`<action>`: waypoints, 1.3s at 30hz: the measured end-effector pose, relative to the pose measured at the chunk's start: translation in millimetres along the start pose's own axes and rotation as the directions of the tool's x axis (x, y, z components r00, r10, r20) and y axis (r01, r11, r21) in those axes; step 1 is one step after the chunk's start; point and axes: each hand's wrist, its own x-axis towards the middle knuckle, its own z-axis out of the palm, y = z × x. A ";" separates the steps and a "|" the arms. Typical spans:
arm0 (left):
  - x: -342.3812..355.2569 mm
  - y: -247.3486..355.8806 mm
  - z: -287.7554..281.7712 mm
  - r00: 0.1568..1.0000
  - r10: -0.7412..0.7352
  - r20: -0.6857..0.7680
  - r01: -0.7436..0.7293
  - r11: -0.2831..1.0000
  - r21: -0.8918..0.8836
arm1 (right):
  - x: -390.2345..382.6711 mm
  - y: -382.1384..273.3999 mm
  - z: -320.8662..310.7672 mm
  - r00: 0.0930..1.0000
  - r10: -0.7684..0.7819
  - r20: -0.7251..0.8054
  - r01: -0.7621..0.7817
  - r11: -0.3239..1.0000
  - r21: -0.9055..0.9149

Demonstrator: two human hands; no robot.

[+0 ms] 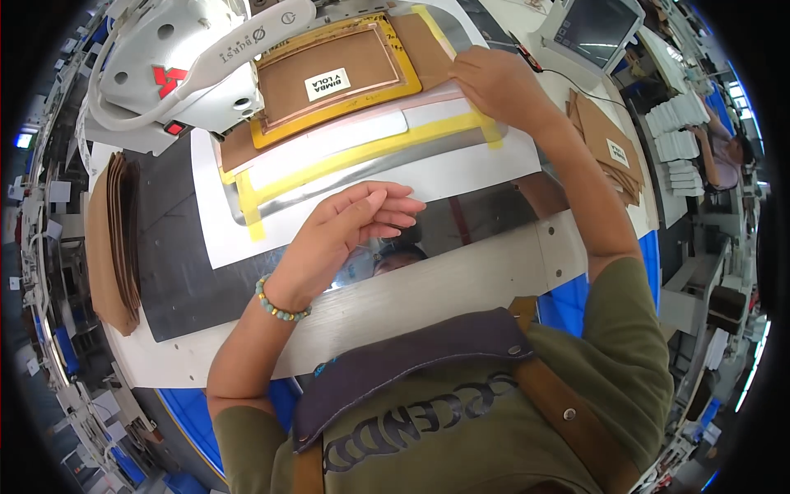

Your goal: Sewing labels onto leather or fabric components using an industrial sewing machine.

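My right hand is at the right end of a flat brown panel, its fingers closed on the panel's edge; the fingertips are partly hidden. A yellow frame lies over the panel, and within it is a brown piece bearing a small white label. My left hand hovers over the near edge of a white sheet, fingers stretched out and holding nothing. Yellow tape runs across the sheet between my hands and the frame.
A white sewing machine head stands at the left of the frame. Brown pieces are stacked at left and right. A control screen sits at the far right. Another person is beyond the table on the right.
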 end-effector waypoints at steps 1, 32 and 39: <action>3.8 -1.9 -0.3 1.000 -0.003 0.009 0.003 0.998 -0.056 | 5.2 -3.4 -11.7 0.994 0.056 -0.091 -0.050 0.996 0.069; -1.6 23.9 17.7 0.916 0.043 -0.398 -0.266 0.808 -0.525 | 8.2 -141.1 -159.7 0.946 -0.296 -0.131 0.323 0.839 0.437; -171.6 -20.8 -31.2 0.607 0.681 -0.409 -0.774 0.623 -0.111 | -2.0 -145.4 -145.0 0.964 -0.249 -0.088 0.250 0.753 0.608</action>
